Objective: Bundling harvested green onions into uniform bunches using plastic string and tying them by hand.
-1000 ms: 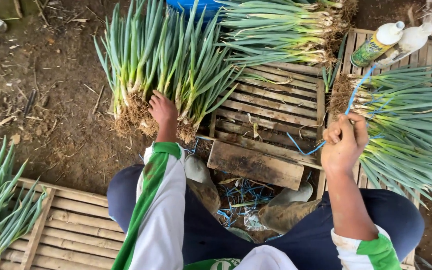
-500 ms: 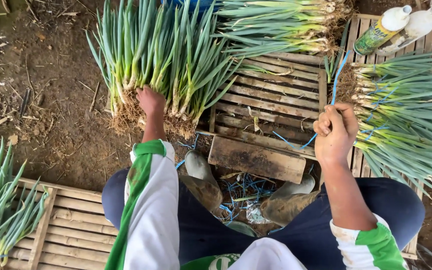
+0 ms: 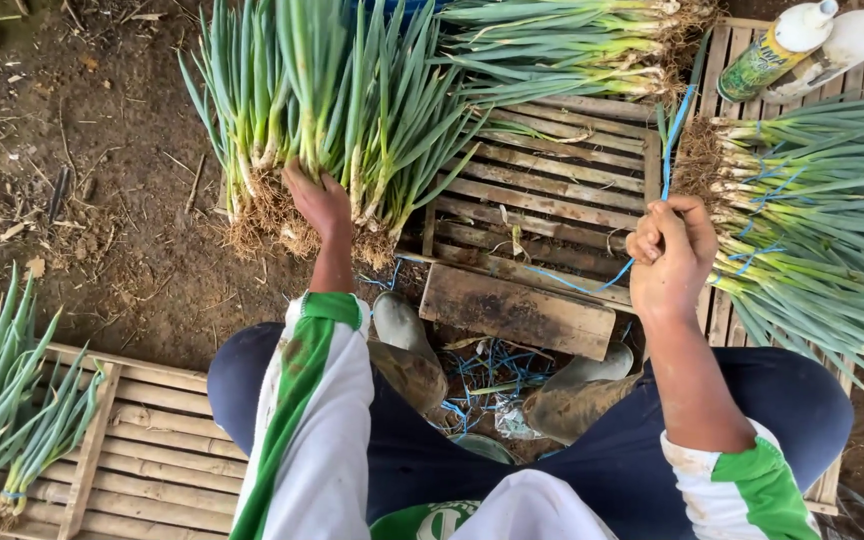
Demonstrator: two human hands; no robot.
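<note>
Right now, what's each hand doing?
Left hand: closed on the green onions.
Right hand: closed on a blue string.

Green onions (image 3: 322, 110), blue string (image 3: 666, 150) (sleeves (image 3: 302, 400) white-and-green striped)

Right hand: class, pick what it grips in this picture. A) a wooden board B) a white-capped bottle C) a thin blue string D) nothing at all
C: the right hand is closed in a fist on a thin blue string that runs up from it beside the green onions lying on the slatted rack.
</note>
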